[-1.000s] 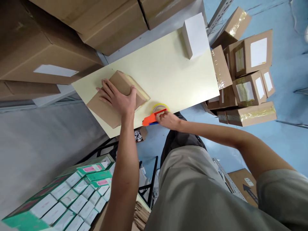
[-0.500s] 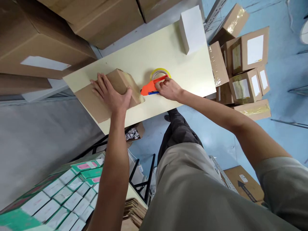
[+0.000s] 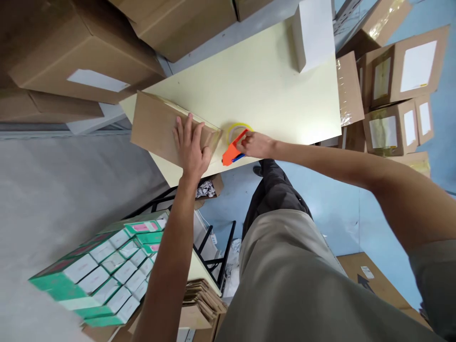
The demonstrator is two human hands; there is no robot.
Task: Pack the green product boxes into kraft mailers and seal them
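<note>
A brown cardboard box (image 3: pixel 156 126) lies on the pale yellow table (image 3: pixel 270 90), overhanging its left edge. My left hand (image 3: pixel 191 148) lies flat on the box's near end, fingers stretched out. My right hand (image 3: pixel 257 144) is closed on an orange tape dispenser (image 3: pixel 232 151) with a clear tape roll (image 3: pixel 239 130). The dispenser sits right beside the box's right end, at the table's front edge.
A white box (image 3: pixel 313 33) stands at the table's far end. Large cartons (image 3: pixel 81 57) are stacked to the left and behind. Taped labelled boxes (image 3: pixel 402 80) pile up on the right on the blue floor. Green and white packs (image 3: pixel 107 270) and folded paper bags (image 3: pixel 203 299) lie below.
The box has turned and slid toward the table's left edge. My left hand moved to its near end. My right hand brought the dispenser back toward the table's front edge.
</note>
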